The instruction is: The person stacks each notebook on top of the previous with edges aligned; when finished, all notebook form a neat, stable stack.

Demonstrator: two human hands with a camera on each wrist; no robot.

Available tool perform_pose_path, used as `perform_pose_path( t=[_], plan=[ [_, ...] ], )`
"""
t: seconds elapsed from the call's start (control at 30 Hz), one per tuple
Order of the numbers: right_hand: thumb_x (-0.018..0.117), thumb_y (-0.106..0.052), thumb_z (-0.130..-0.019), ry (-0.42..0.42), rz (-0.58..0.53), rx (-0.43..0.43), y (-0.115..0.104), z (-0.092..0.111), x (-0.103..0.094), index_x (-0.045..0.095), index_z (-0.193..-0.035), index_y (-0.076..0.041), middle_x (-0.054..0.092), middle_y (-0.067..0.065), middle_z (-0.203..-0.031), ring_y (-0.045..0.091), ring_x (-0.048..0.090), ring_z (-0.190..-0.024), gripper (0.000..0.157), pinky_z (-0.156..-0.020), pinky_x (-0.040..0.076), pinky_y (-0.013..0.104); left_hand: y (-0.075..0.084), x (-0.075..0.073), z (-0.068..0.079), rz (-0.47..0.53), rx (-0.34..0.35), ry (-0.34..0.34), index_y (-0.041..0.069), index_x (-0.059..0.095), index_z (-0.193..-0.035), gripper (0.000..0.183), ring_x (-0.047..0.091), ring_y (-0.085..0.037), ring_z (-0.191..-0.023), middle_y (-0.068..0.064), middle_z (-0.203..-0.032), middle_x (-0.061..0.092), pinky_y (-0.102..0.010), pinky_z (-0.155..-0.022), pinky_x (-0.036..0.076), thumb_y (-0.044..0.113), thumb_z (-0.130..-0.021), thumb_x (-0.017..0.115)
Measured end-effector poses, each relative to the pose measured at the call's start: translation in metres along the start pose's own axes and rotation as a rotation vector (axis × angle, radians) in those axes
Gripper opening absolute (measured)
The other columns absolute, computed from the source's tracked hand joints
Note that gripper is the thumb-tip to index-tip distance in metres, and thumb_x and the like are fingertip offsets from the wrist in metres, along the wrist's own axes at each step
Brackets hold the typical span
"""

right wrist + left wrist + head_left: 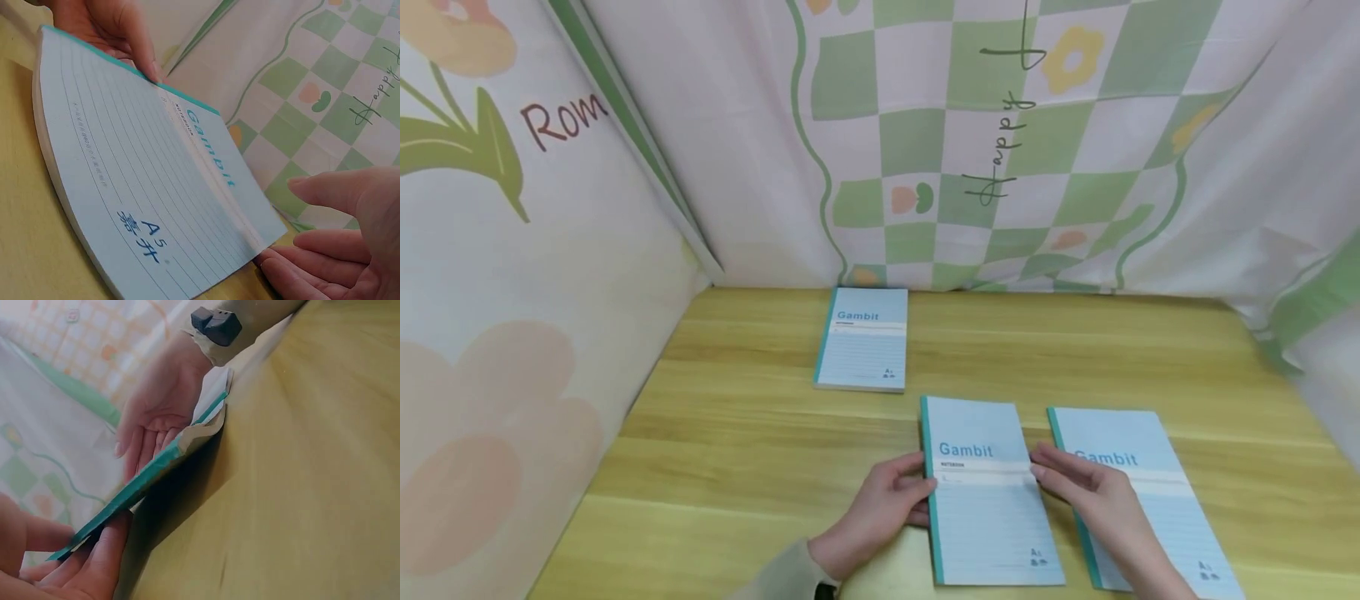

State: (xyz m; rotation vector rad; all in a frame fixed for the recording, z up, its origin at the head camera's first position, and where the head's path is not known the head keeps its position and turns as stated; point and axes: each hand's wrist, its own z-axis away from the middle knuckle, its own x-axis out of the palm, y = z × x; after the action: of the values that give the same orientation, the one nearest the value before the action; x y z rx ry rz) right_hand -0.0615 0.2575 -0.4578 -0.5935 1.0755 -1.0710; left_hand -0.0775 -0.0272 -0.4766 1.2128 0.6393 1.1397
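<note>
A light-blue "Gambit" notebook (988, 521) with a teal spine is held over the table's near middle. My left hand (880, 510) pinches its spine side, thumb on the cover and fingers beneath. In the left wrist view the notebook (134, 487) is tilted, with a dark shadow below it. At its opposite edge is my right hand (1108, 504); the right wrist view shows the thumb (328, 190) raised off the cover and the fingertips right at the edge. A second matching notebook (1165, 533) lies to the right, partly covered by my right hand.
Another matching notebook (865, 350) lies at the back of the wooden table (737, 433), near the curtain. A green-and-white checkered curtain (970, 142) hangs behind the table, and a flower-printed white cloth (550, 275) borders the left side.
</note>
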Motion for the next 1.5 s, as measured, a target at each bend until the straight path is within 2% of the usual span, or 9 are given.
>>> perform_pose_path(
  t=[0.07,0.2,0.47,0.63,0.77,0.9,1.07,1.33,1.5],
  plan=[
    [0.071,-0.061,-0.087,0.004,0.000,0.001,0.000,0.000,0.000,0.049,-0.151,-0.011,0.056,0.002,-0.145,0.023,0.047,-0.137,0.083,-0.109,0.041,0.038,0.000,-0.001,-0.001,-0.026,-0.004,0.016,-0.001,0.054,-0.143,0.043,0.074,-0.026,-0.075,-0.012,-0.095,0.075,-0.035,-0.068,0.063,0.007,-0.101,0.060],
    [0.072,-0.059,-0.087,0.012,-0.013,-0.007,0.001,-0.001,0.001,0.050,-0.150,-0.010,0.056,0.004,-0.145,0.020,0.052,-0.133,0.083,-0.103,0.047,0.031,0.000,-0.002,-0.003,-0.030,-0.011,0.027,0.000,0.055,-0.143,0.042,0.073,-0.026,-0.073,-0.013,-0.093,0.075,-0.036,-0.067,0.063,0.005,-0.101,0.060],
    [0.073,-0.059,-0.087,0.011,-0.031,-0.026,0.001,0.001,0.002,0.048,-0.151,-0.008,0.055,0.008,-0.145,0.021,0.059,-0.125,0.085,-0.098,0.052,0.029,0.008,-0.009,-0.010,0.052,0.022,0.012,-0.003,0.054,-0.142,0.042,0.072,-0.024,-0.075,-0.018,-0.103,0.074,-0.035,-0.070,0.062,0.003,-0.101,0.059],
    [0.072,-0.050,-0.093,-0.066,-0.093,-0.020,0.000,0.004,0.006,0.046,-0.150,-0.002,0.060,0.015,-0.140,0.023,0.069,-0.106,0.079,-0.088,0.058,0.031,0.016,-0.017,-0.014,0.072,0.029,0.024,-0.004,0.051,-0.145,0.044,0.073,-0.026,-0.082,-0.018,-0.110,0.072,-0.036,-0.074,0.062,0.005,-0.102,0.058],
    [0.071,-0.039,-0.096,-0.136,-0.139,-0.024,0.000,0.004,0.006,0.044,-0.149,0.005,0.069,0.016,-0.124,0.026,0.071,-0.092,0.074,-0.077,0.060,0.033,0.020,-0.023,-0.016,0.077,0.027,0.029,-0.003,0.051,-0.145,0.044,0.073,-0.028,-0.088,-0.018,-0.111,0.072,-0.037,-0.078,0.062,0.008,-0.103,0.058],
    [0.068,-0.031,-0.099,-0.241,-0.112,-0.076,0.001,0.005,0.003,0.038,-0.148,0.013,0.075,0.015,-0.102,0.029,0.071,-0.082,0.073,-0.077,0.059,0.030,0.020,-0.029,-0.018,0.090,0.029,0.032,-0.006,0.047,-0.146,0.047,0.072,-0.028,-0.091,-0.020,-0.112,0.071,-0.037,-0.080,0.061,0.008,-0.103,0.058],
    [0.068,-0.029,-0.100,-0.319,-0.123,-0.125,-0.002,0.007,0.006,0.033,-0.148,0.018,0.075,0.016,-0.093,0.033,0.071,-0.078,0.076,-0.078,0.060,0.032,0.019,-0.037,-0.020,0.094,0.034,0.041,-0.008,0.045,-0.147,0.048,0.072,-0.027,-0.091,-0.020,-0.114,0.071,-0.037,-0.080,0.061,0.008,-0.104,0.057],
    [0.067,-0.021,-0.100,-0.278,-0.189,-0.183,-0.005,0.003,0.016,0.032,-0.147,0.019,0.074,0.019,-0.105,0.031,0.072,-0.080,0.071,-0.074,0.062,0.036,0.023,-0.048,-0.023,0.087,0.047,0.065,-0.009,0.041,-0.149,0.052,0.071,-0.025,-0.090,-0.022,-0.113,0.071,-0.036,-0.081,0.061,0.011,-0.104,0.058],
    [0.066,-0.017,-0.101,-0.252,-0.253,-0.176,-0.005,-0.001,0.024,0.033,-0.149,0.016,0.072,0.021,-0.111,0.029,0.072,-0.080,0.067,-0.075,0.062,0.036,0.023,-0.055,-0.025,0.065,0.062,0.076,-0.006,0.043,-0.149,0.052,0.071,-0.026,-0.093,-0.020,-0.114,0.071,-0.036,-0.083,0.060,0.015,-0.104,0.059]
  ],
)
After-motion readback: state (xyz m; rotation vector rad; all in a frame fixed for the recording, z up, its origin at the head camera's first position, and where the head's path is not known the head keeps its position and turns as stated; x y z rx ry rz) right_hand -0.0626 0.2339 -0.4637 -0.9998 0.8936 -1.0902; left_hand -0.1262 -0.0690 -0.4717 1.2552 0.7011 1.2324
